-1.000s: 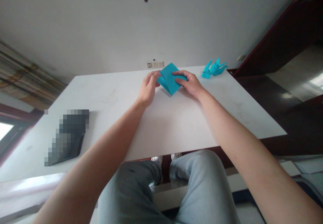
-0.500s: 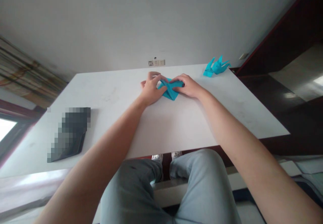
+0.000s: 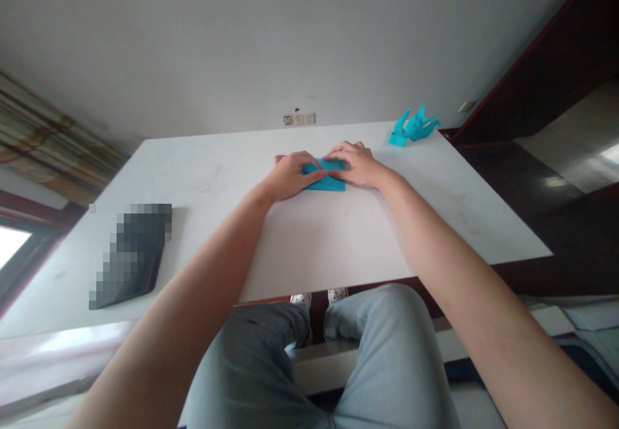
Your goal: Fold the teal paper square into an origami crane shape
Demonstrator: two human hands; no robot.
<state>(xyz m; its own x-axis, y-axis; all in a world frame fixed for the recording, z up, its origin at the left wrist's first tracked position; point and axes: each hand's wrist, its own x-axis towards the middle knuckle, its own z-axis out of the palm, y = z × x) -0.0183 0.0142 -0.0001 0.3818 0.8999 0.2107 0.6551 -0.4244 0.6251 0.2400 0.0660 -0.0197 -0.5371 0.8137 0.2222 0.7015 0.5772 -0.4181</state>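
One white table (image 3: 309, 235), largest thing in view. One dark pixelated flat object (image 3: 128, 255) at left near edge, well apart from hands. Two folded teal paper figures (image 3: 413, 127) at far right corner, touching each other. One teal paper sheet (image 3: 326, 177) flat on table mid-far, between both hands. Left hand (image 3: 290, 176) presses its left end, fingers together, curled over paper. Right hand (image 3: 355, 164) covers its right end, fingers together, flat on paper. Nothing blocks view.
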